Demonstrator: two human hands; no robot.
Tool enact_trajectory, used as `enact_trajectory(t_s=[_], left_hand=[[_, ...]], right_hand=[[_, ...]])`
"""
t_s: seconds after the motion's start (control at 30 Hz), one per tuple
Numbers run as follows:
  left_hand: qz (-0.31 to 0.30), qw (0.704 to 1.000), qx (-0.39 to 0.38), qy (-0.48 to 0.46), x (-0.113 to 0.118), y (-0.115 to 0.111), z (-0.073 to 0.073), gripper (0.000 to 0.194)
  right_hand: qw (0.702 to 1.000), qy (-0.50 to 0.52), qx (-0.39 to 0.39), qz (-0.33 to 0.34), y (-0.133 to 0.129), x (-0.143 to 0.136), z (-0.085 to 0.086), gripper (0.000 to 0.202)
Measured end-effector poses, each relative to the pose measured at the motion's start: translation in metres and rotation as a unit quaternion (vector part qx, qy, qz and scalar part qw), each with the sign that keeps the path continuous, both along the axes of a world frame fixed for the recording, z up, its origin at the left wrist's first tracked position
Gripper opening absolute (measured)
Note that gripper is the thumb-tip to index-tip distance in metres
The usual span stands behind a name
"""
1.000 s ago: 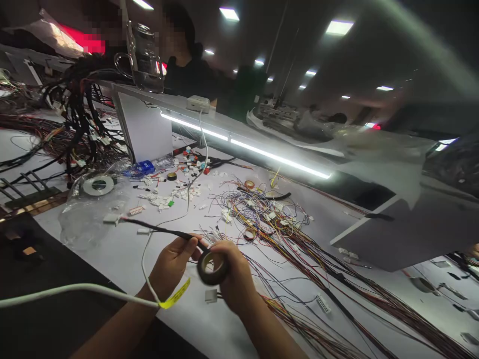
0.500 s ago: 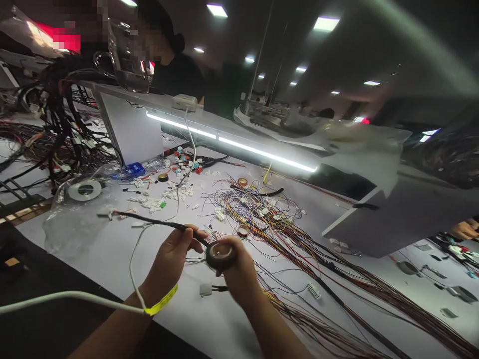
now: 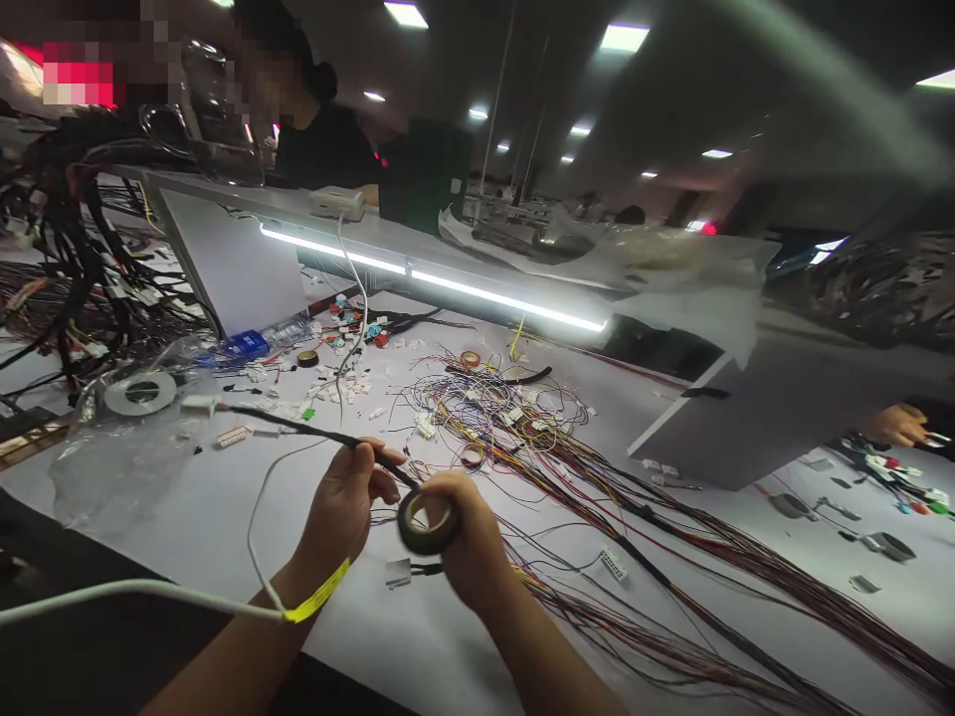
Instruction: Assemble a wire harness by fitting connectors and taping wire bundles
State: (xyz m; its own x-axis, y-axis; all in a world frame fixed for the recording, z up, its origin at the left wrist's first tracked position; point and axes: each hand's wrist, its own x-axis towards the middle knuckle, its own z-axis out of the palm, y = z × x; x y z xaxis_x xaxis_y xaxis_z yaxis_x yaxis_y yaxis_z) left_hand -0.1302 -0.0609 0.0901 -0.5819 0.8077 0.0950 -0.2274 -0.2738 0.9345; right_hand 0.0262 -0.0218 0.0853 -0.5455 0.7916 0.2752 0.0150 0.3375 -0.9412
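Between the thumb and fingers of my left hand [image 3: 339,507] runs a black-wrapped wire bundle [image 3: 298,426], with a white connector [image 3: 200,405] at its far left end. My right hand [image 3: 470,542] grips a roll of black tape [image 3: 427,525] right beside the bundle, its round opening turned toward me. Below the roll, another white connector [image 3: 398,574] on short dark wires sticks out by my right hand. A yellow tag [image 3: 319,595] on a white cable lies across my left wrist.
Loose coloured wires [image 3: 492,398] and long harness bundles [image 3: 671,557] spread over the white table. A plastic bottle [image 3: 254,343] and a plastic bag [image 3: 111,467] lie left. A lit tube lamp [image 3: 507,295] hangs under the shelf. At far right shows another person's hand [image 3: 899,426].
The view has shifted, so the surroundings sit further left. The tape roll has turned, showing more of its opening. The connector at the bundle's far end looks turned. Both hands keep their holds.
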Motion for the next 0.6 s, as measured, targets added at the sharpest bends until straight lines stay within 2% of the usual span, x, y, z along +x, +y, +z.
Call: enact_trajectory(t_s=[0.07,0.1,0.13,0.2,0.23,0.3,0.37,0.4,0.5,0.53,0.6], left_hand=[[-0.002,0.994,-0.013,-0.104,0.008,-0.001,-0.007,0.031],[-0.017,0.989,-0.029,-0.145,0.013,-0.002,-0.010,0.033],[-0.044,0.983,-0.049,-0.173,0.019,-0.004,-0.013,0.035],[-0.117,0.971,-0.081,-0.191,0.030,-0.006,-0.018,0.038],[-0.141,0.969,-0.090,-0.183,0.034,-0.007,-0.020,0.039],[-0.138,0.976,-0.082,-0.144,0.038,-0.009,-0.022,0.036],[-0.119,0.989,-0.058,-0.061,0.034,-0.009,-0.021,0.033],[-0.128,0.990,-0.052,-0.004,0.030,-0.008,-0.020,0.032],[-0.183,0.966,-0.068,0.170,0.017,-0.003,-0.012,0.033],[-0.182,0.956,-0.077,0.216,0.013,0.000,-0.008,0.032],[-0.156,0.944,-0.083,0.278,0.009,0.007,-0.002,0.028]], right_hand=[[0.983,0.042,-0.176,-0.039,0.005,0.001,-0.005,0.022],[0.969,0.053,-0.236,-0.045,0.007,0.003,-0.007,0.026],[0.960,0.060,-0.271,-0.046,0.008,0.004,-0.009,0.029],[0.956,0.076,-0.282,-0.033,0.011,0.006,-0.012,0.033],[0.955,0.080,-0.284,-0.022,0.012,0.007,-0.014,0.035],[0.946,0.078,-0.314,-0.010,0.015,0.007,-0.017,0.038],[0.929,0.056,-0.365,-0.018,0.019,0.008,-0.021,0.040],[0.923,0.037,-0.382,-0.021,0.020,0.009,-0.023,0.043],[0.932,0.019,-0.362,-0.004,0.019,0.015,-0.027,0.054],[0.944,0.035,-0.329,0.007,0.016,0.018,-0.028,0.054],[0.976,0.071,-0.205,0.025,0.009,0.023,-0.031,0.046]])
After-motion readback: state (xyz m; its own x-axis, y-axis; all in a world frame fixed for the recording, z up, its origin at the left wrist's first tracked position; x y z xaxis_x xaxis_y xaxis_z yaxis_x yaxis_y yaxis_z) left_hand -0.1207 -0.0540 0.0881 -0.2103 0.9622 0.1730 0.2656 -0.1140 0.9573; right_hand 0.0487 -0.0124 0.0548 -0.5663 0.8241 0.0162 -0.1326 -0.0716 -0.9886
